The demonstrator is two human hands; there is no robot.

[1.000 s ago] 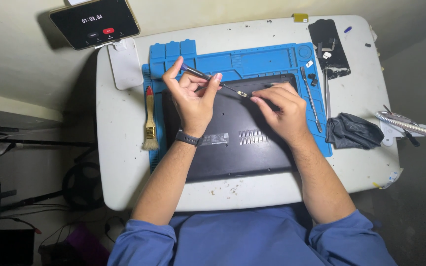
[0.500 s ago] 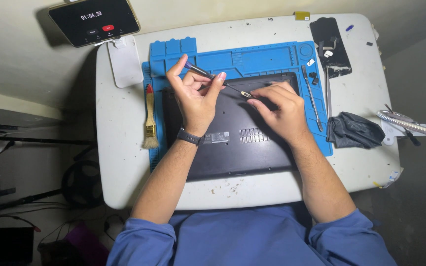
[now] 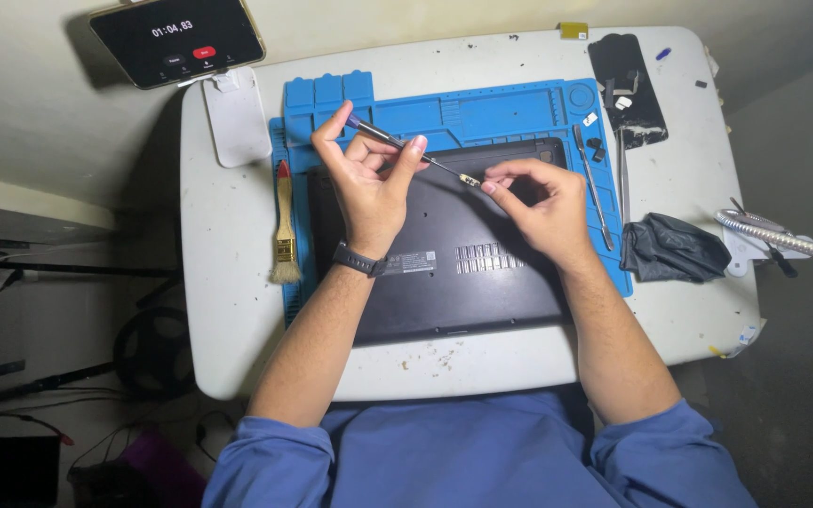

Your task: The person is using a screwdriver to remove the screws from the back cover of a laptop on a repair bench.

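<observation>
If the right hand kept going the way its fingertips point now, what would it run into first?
The right hand points left, toward the tip of the thin screwdriver held in the left hand. It would probably meet that tip first, almost at once. Height above the black laptop is unclear.

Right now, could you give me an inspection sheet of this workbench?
Surface: white table, stained near the front edge, with a blue mat on it.
Job's things: dark laptop lying closed on the mat; thin screwdriver.
Clutter: paintbrush, black cloth, metal tools, phone.
Fingers: left hand holds the screwdriver's handle; right hand pinches at its tip.
Cables: some on the floor, left.
Surroundings: flexible metal arm, right.
</observation>
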